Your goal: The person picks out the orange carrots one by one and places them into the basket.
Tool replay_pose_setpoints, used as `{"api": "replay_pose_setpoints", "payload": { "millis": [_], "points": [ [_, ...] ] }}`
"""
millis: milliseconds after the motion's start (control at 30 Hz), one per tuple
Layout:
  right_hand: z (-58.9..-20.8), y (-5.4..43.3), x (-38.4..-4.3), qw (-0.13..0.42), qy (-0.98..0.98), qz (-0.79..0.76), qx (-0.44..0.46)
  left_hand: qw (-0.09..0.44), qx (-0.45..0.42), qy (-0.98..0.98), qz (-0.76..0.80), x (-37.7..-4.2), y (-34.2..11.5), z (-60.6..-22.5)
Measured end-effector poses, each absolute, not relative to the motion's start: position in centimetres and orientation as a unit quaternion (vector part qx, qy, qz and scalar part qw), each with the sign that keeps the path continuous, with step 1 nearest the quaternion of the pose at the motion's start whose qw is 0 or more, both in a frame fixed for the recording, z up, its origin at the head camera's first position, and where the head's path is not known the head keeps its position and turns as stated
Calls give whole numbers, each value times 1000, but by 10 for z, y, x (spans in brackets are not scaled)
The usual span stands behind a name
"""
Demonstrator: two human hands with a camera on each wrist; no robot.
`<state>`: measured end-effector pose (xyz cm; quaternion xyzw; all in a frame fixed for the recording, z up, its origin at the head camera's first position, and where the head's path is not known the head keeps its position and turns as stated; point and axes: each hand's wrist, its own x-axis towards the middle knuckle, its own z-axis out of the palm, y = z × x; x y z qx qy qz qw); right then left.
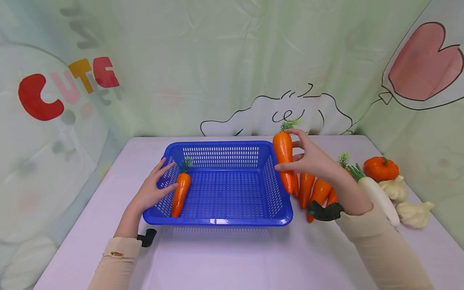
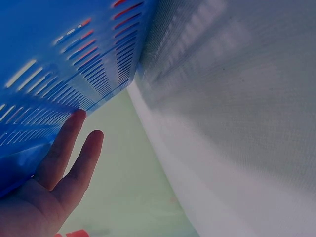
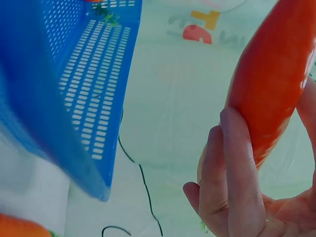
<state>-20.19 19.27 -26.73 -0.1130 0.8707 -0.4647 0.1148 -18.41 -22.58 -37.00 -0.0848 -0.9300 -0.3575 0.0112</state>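
Lettering "CUTE" is legible on the left part of the backdrop curtain, in red, pink and ochre. Grey characters above it: illegible. Right wrist view: same curtain, letters partly visible.

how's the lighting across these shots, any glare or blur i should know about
Head: bright, with glare on the blue basket's front rim; left wrist: dimmer, with a streaky shadow on the tabletop; right wrist: glossy highlight on the held carrot, the basket's near edge soft.
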Motion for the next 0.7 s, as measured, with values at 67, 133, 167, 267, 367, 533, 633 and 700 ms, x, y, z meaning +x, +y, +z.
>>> {"api": "replay_pose_setpoints", "payload": {
  "millis": [67,133,167,267,367,533,633,700],
  "points": [
    [-264,187,-203,119,871,-463,-116,11,-84,-930,-358,-184,-226,-370],
    [-261,182,-205,126,869,-462,-124,12,-84,-930,-358,-184,-226,-370],
    [-261,179,-206,130,868,-462,-127,12,-85,-930,-359,-184,-226,-370],
    [-261,170,-209,141,863,-465,-137,12,-85,-929,-359,-184,-225,-370],
    [-261,163,-211,148,858,-471,-145,11,-84,-929,-360,-184,-225,-370],
    [-263,151,-216,159,850,-479,-152,11,-82,-930,-359,-183,-225,-370],
    [-265,143,-220,166,845,-484,-156,11,-82,-930,-358,-183,-225,-369],
    [-266,137,-222,168,844,-484,-159,11,-83,-929,-359,-183,-225,-369]
  ]
}}
